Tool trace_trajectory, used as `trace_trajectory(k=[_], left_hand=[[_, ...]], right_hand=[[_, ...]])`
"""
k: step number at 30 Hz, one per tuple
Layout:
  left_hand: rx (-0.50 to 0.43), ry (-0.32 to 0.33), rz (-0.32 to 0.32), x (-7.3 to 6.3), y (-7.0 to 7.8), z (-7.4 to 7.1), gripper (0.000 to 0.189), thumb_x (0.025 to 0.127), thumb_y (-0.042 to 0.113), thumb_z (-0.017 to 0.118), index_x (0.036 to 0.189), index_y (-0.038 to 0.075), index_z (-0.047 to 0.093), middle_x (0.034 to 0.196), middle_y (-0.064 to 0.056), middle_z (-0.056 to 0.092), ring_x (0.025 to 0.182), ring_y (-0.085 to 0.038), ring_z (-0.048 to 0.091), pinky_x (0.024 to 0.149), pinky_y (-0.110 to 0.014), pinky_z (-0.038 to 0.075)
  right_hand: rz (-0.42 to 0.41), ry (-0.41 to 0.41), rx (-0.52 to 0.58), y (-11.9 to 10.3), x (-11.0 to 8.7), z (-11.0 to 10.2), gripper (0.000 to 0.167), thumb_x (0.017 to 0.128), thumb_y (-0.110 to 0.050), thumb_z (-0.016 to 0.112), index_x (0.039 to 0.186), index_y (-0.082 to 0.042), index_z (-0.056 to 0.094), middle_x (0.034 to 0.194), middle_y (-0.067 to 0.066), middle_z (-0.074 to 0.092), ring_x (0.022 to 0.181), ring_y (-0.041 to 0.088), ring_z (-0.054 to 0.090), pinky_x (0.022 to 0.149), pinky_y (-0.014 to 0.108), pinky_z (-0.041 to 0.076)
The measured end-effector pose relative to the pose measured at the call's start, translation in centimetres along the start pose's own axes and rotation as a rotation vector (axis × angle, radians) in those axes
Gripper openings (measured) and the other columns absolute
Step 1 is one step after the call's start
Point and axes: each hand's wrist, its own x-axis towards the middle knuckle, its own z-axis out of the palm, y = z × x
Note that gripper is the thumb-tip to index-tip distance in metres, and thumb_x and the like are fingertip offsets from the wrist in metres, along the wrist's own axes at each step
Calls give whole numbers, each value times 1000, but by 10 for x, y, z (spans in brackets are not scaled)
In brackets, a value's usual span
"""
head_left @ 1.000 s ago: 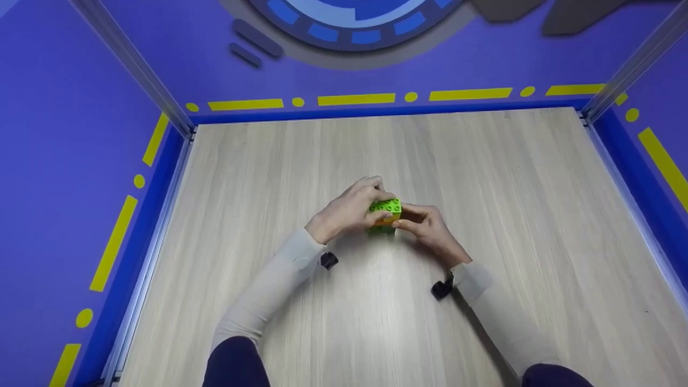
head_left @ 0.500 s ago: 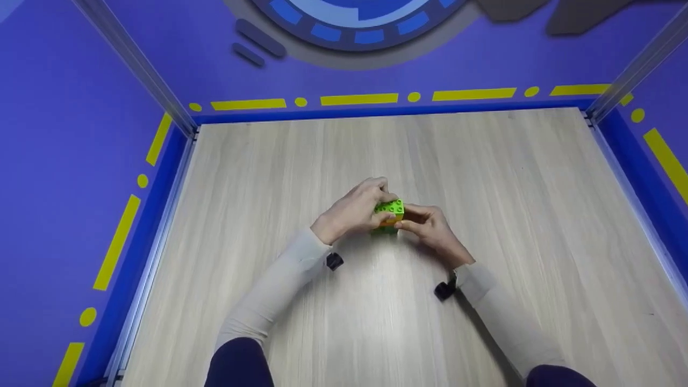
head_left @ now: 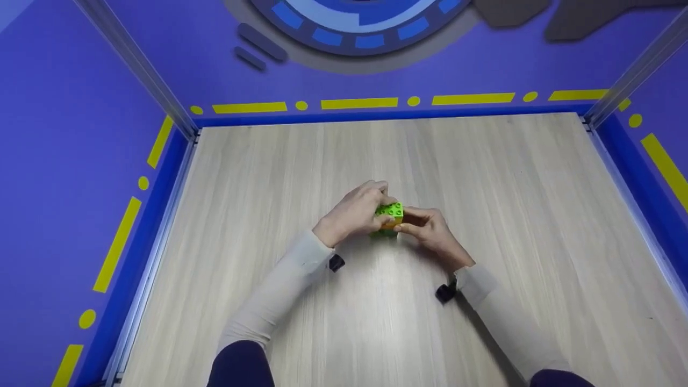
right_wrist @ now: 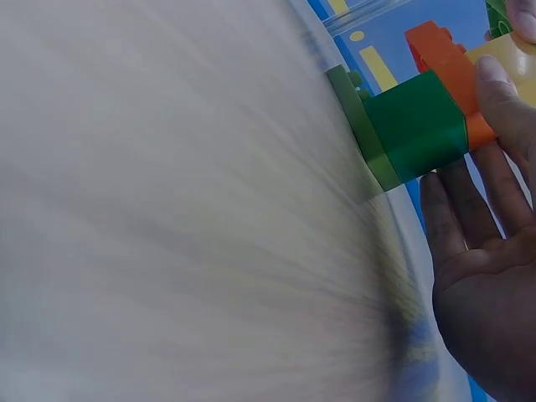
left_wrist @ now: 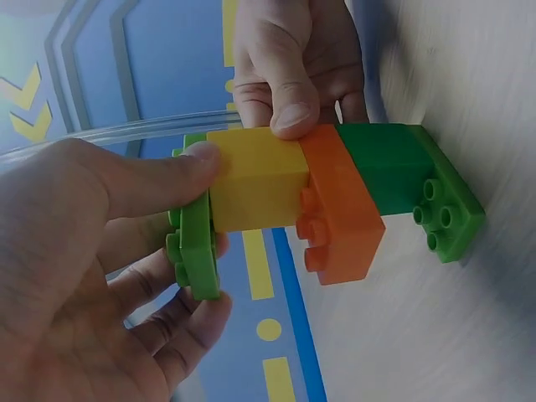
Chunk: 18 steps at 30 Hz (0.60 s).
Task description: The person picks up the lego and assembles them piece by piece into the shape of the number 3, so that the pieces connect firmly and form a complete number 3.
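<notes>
Both hands hold one upright stack of toy building bricks in the middle of the table. From the table up, it runs light green plate [left_wrist: 459, 205], dark green block [left_wrist: 387, 167], orange brick [left_wrist: 345, 218], yellow block [left_wrist: 255, 180] and light green top brick [left_wrist: 198, 243]. My left hand [head_left: 352, 212] pinches the top brick, its thumb at the seam with the yellow block. On the other side, my right hand [head_left: 432, 234] grips the stack around the yellow and orange bricks, its thumb lying across them in the left wrist view. The orange and top bricks overhang to one side.
A wood-grain table [head_left: 344, 322] spreads around the hands. Blue panels [head_left: 54, 161] with yellow markings and metal corner rails [head_left: 140, 75] bound it at the back and both sides. A small black camera [head_left: 445, 293] hangs under the right wrist.
The hands keep their hold on the stack with hardly any movement. The head view has shifted slightly, so the scene sits a little further right and lower.
</notes>
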Motion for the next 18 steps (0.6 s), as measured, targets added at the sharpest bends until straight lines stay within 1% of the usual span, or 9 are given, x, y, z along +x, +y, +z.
trace_trajectory(k=[3,5,9,13,15,18], left_hand=[[1,-11,1,-1,-1,0,44,101,29,77,141,11,71,101,1,52,96,-16,47,81,-28,41],[10,-14,14,-1,-2,-1,43,100,30,77,139,11,72,100,0,53,94,-16,47,80,-28,42],[34,-3,78,0,-10,-2,41,101,32,77,137,13,74,104,-1,58,95,-16,50,82,-30,46],[-41,40,127,-2,-20,2,43,102,36,75,139,15,73,115,0,64,101,-15,55,88,-30,50],[-89,59,134,-4,-24,6,46,101,38,76,140,14,72,120,0,66,103,-15,57,90,-31,51],[-134,64,125,-6,-28,11,55,99,40,78,145,11,68,127,-2,69,108,-16,60,93,-32,52]], right_hand=[[2,-3,-1,1,-2,1,44,92,2,80,135,2,71,129,21,74,111,14,76,93,28,60],[-1,-10,-4,2,-2,1,44,92,1,80,135,1,71,129,21,74,111,14,76,93,28,60],[-13,-20,-12,1,-1,1,43,94,0,79,136,-1,72,131,19,74,113,15,75,93,29,60],[-18,-25,-23,0,0,-1,43,94,-1,79,137,-2,72,131,19,74,114,15,75,94,29,60],[-18,-27,-27,0,0,-1,43,94,-1,79,137,-2,71,130,19,74,114,15,75,95,29,60],[-14,-23,-26,1,-1,-1,44,93,-1,80,136,-2,72,129,19,75,114,15,75,96,29,59]])
